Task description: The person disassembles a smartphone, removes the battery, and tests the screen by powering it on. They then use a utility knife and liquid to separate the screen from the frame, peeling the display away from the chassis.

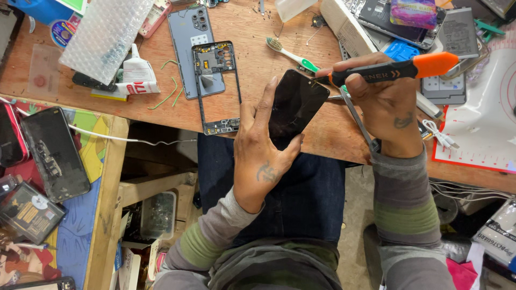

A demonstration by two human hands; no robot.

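- Head view: left hand (pixel 263 161) fingers grasp black phone (pixel 294 107) at surface (pixel 156 115) edge.
- Right hand (pixel 387 102) clenched on orange-handled screwdriver (pixel 398 69).
- Phone likely light, stiff, slick glass, fragile; grip by side edges.

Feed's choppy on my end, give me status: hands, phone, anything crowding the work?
Left hand holds the black phone. Right hand grips an orange-handled screwdriver, tip at the phone's top edge. Phone frame lies close beside, toothbrush just behind.

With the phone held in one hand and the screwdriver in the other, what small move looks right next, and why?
Probably bring the screwdriver tip onto the phone's upper edge: the right hand holds its tip just beside that corner, and the left hand steadies the phone.
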